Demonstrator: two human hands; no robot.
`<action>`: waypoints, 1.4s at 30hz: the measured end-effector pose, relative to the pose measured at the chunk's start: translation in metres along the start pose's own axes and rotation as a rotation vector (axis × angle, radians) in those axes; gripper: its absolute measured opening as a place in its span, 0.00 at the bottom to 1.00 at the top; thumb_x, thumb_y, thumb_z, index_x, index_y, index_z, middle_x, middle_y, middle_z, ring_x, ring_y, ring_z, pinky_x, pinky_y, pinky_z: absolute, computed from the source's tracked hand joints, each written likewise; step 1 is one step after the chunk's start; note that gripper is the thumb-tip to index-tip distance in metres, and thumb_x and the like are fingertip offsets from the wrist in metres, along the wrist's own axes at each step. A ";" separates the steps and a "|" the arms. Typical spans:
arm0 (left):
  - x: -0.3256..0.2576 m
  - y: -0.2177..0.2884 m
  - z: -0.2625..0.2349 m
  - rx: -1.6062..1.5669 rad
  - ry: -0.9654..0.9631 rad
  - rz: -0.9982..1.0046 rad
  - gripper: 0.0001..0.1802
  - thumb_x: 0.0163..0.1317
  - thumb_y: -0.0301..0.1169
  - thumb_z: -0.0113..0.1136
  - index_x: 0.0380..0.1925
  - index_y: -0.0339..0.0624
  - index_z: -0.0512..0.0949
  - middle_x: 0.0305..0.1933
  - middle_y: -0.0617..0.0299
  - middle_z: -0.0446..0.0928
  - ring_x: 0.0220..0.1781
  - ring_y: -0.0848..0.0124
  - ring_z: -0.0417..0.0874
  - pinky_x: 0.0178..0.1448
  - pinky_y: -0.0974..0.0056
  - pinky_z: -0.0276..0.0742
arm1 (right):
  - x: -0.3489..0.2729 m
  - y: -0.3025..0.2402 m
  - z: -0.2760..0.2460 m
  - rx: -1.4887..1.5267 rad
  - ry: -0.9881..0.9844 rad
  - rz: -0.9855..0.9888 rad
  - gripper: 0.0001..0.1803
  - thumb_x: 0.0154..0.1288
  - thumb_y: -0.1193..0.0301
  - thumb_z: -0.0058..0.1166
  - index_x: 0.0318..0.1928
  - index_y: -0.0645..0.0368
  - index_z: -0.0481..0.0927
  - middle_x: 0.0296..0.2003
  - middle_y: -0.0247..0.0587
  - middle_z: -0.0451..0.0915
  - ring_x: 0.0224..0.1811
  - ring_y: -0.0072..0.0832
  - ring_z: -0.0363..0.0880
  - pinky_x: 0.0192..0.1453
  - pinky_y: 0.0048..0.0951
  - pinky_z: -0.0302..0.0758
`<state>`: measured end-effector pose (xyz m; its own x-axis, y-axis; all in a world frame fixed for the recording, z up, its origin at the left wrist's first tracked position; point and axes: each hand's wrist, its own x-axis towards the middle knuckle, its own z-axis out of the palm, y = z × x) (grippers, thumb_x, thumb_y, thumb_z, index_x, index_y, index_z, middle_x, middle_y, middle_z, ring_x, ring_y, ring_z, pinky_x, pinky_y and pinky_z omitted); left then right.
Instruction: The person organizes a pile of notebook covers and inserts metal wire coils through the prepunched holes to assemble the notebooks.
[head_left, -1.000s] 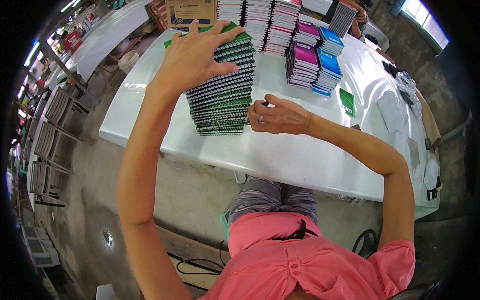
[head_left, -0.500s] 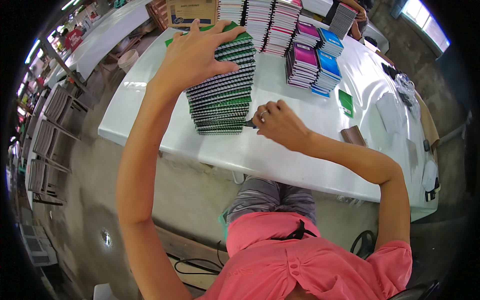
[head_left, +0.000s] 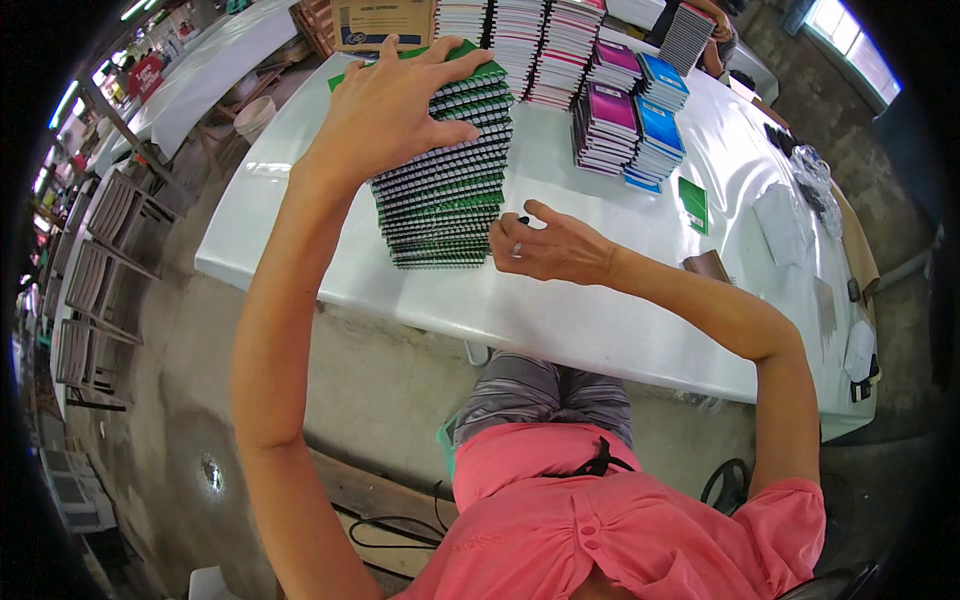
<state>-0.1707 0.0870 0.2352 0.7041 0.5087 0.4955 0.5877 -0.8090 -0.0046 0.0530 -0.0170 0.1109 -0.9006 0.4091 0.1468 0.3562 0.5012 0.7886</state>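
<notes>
A tall stack of green spiral-bound notebooks (head_left: 445, 205) stands on the white table, its wire bindings facing me. My left hand (head_left: 385, 110) lies spread over the top notebook, fingers apart, the thumb along the bindings' side. Close by the stack's lower right edge, my right hand (head_left: 550, 245) is curled round a small dark tool (head_left: 523, 220). Only the tool's dark end shows above the fingers; its working tip is hidden, so I cannot tell its exact kind or whether it touches the bindings.
Purple notebooks (head_left: 612, 108) and blue notebooks (head_left: 657, 128) stand in stacks behind to the right, beside taller white-edged stacks (head_left: 515, 50). A cardboard box (head_left: 385, 22) is at the back. A green notebook (head_left: 692, 205) and a brown item (head_left: 708, 267) lie rightward. Another person holds notebooks (head_left: 687, 40).
My right hand has shifted slightly left and turned, so the tool's dark tip by the stack is no longer visible and its other end shows above the fingers. My left hand stays put.
</notes>
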 end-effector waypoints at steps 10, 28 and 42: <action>0.000 0.001 0.000 0.031 0.006 0.001 0.40 0.53 0.51 0.68 0.67 0.68 0.67 0.75 0.62 0.62 0.74 0.47 0.59 0.71 0.34 0.54 | 0.005 0.010 -0.010 0.095 -0.035 0.003 0.19 0.55 0.68 0.60 0.47 0.51 0.70 0.49 0.30 0.73 0.56 0.26 0.69 0.59 0.33 0.69; 0.000 -0.002 0.003 0.018 0.048 0.017 0.39 0.52 0.50 0.68 0.67 0.68 0.68 0.73 0.60 0.64 0.73 0.48 0.62 0.70 0.37 0.57 | 0.020 0.004 -0.030 0.188 -0.102 0.056 0.12 0.55 0.67 0.59 0.42 0.49 0.76 0.47 0.29 0.75 0.56 0.26 0.69 0.62 0.34 0.65; 0.003 -0.002 0.003 0.031 0.045 0.018 0.39 0.52 0.50 0.68 0.67 0.67 0.68 0.73 0.61 0.65 0.71 0.48 0.64 0.71 0.39 0.58 | 0.009 0.015 -0.008 0.050 -0.037 -0.091 0.19 0.56 0.67 0.60 0.48 0.50 0.71 0.49 0.30 0.74 0.57 0.25 0.68 0.59 0.31 0.68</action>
<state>-0.1686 0.0912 0.2338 0.6960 0.4800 0.5340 0.5879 -0.8080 -0.0399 0.0485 -0.0122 0.1289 -0.9204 0.3874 0.0532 0.2861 0.5744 0.7670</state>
